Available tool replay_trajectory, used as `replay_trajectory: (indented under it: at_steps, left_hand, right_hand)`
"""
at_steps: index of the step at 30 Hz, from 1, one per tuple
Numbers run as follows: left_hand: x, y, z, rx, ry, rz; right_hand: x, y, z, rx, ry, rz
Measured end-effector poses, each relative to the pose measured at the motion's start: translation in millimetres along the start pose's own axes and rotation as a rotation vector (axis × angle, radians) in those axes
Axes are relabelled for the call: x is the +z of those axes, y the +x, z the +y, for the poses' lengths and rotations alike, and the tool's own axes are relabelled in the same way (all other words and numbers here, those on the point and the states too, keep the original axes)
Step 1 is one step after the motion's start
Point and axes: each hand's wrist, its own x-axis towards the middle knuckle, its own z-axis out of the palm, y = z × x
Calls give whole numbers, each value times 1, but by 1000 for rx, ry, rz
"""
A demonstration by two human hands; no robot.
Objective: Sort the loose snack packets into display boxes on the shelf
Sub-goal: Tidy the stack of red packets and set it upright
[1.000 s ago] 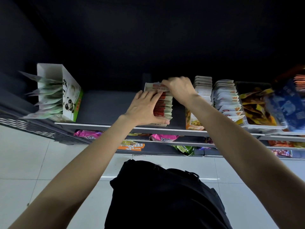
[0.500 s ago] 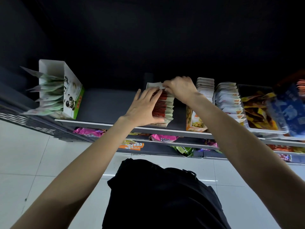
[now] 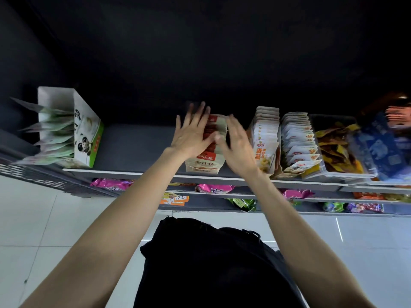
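A display box (image 3: 203, 165) of red-and-beige snack packets (image 3: 212, 121) stands at the middle of the top shelf (image 3: 138, 147). My left hand (image 3: 192, 133) lies flat against the box's left side, fingers straight and spread. My right hand (image 3: 236, 143) is flat against its right side, fingers straight; it is motion-blurred. Both hands cover most of the packets, and neither holds a packet.
A panda-printed box (image 3: 85, 132) of green packets stands at the shelf's left end. To the right stand two rows of white packets (image 3: 266, 134), a clear tray (image 3: 347, 172) of yellow-brown packets and blue bags (image 3: 378, 150). Lower shelves hold pink and green packets. A price tag (image 3: 175, 198) hangs below.
My right hand let go of the packets' top edge and opened, moving down to the box's right side. My left hand slid further back along the left side. The view shifted slightly.
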Motion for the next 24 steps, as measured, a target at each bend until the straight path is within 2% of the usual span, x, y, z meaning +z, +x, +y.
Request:
replay_trajectory:
  at_steps: [4, 7, 10, 14, 20, 22, 24]
  left_hand:
    - [-1, 9, -4, -32, -135, 64]
    - [-10, 14, -11, -39, -401, 112]
    - [-19, 13, -24, -87, -658, 79]
    - [-14, -4, -32, -234, -1072, 75]
    - [12, -27, -5, -342, -1304, 49]
    - [21, -31, 5, -408, -1363, 126]
    - [31, -36, 10, -530, -1327, 282]
  right_hand:
    - [33, -20, 5, -61, -103, -63]
    - [32, 1, 11, -3, -49, -88]
    - [34, 18, 11, 50, 114, -60]
    - [41, 27, 8, 140, 181, 3]
    - [25, 28, 13, 153, 180, -115]
    - [21, 22, 11, 154, 214, -115]
    - [18, 11, 10, 153, 251, -63]
